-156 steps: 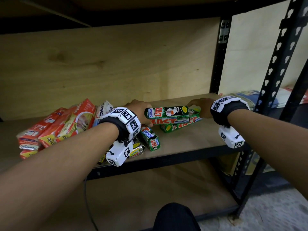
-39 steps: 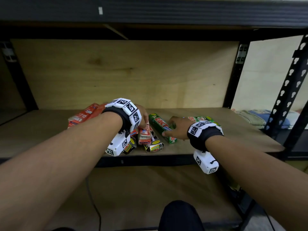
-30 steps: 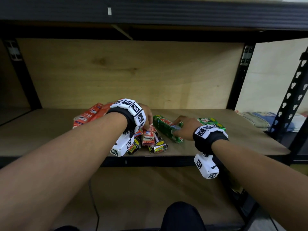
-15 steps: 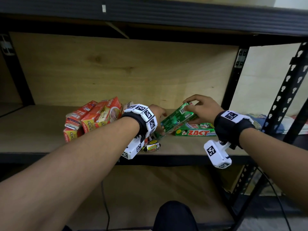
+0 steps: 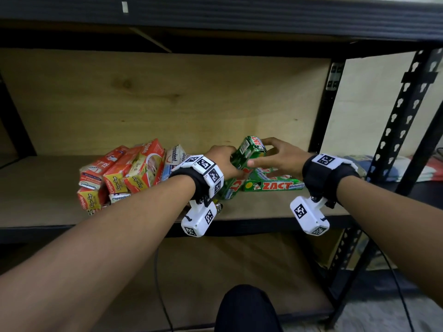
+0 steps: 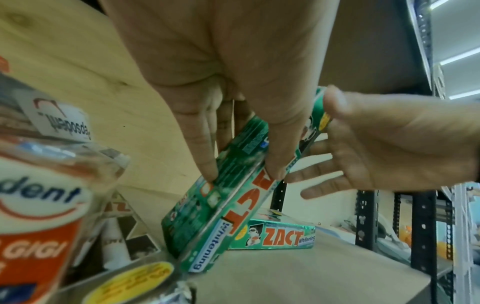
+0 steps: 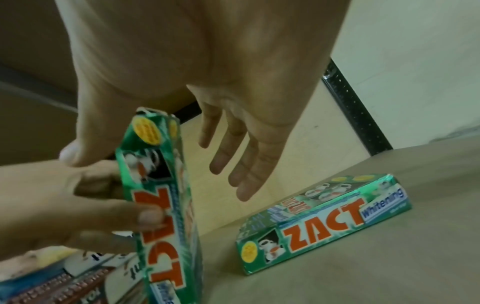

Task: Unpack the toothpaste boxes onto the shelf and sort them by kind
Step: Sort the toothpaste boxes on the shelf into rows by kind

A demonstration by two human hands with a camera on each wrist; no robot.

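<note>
My left hand (image 5: 223,161) (image 6: 241,168) pinches a green Zact toothpaste box (image 5: 249,152) (image 6: 221,216) (image 7: 166,226) between thumb and fingers. The box stands steeply tilted, upper end toward the back wall. My right hand (image 5: 278,159) (image 7: 233,164) (image 6: 389,154) hovers at that upper end with straight, spread fingers and grips nothing. A second Zact box (image 5: 273,186) (image 6: 280,236) (image 7: 324,216) lies flat on the wooden shelf (image 5: 263,212) just right of the held one. Whether the held box's lower end touches the shelf is hidden.
A jumbled pile of red Colgate boxes (image 5: 134,168) and white Pepsodent boxes (image 5: 176,155) fills the shelf to the left. Black uprights (image 5: 321,116) stand at the right, and a dark beam (image 5: 215,15) runs overhead. Folded cloth (image 5: 419,168) lies beyond the frame.
Half a second ago my right hand gripped the green box's upper end. Now my left hand holds it, the right fingers have straightened, and the box stands steeper.
</note>
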